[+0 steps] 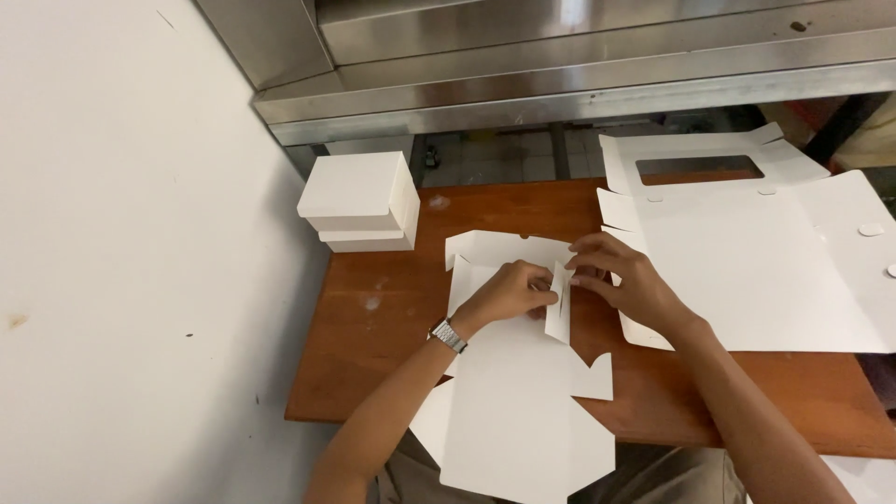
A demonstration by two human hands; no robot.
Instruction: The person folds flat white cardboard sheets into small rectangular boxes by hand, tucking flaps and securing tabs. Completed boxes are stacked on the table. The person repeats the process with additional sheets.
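A flat white cardboard box blank (523, 392) lies on the wooden table (373, 336), its near end hanging over the table's front edge. My left hand (509, 291), with a metal watch on the wrist, presses on the blank and pinches a raised side flap (558, 303). From the other side, my right hand (623, 278) grips the same flap, which stands folded upward between both hands.
Two folded white boxes (362, 201) are stacked at the table's back left corner. A stack of large flat box blanks (756, 261) with a window cut-out covers the right side. A steel counter (560, 65) runs behind; a white wall (121, 261) is on the left.
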